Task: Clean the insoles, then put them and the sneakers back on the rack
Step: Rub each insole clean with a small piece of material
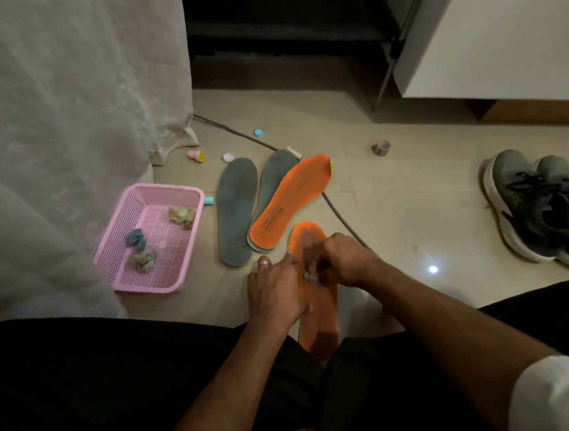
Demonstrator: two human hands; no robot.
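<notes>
Two hands are working over an orange insole (307, 237) that is lying on the floor between the person's knees. The left hand (275, 286) is pressing on it, and I cannot tell how its fingers are bent. The right hand (344, 261) is pinching a small grey wad (308, 276) against the insole. Three more insoles, two grey (236, 212) and one orange (290, 199), are lying just beyond, beside a pink basket (123, 277). The sneakers (543, 206) are standing well apart, on the right.
</notes>
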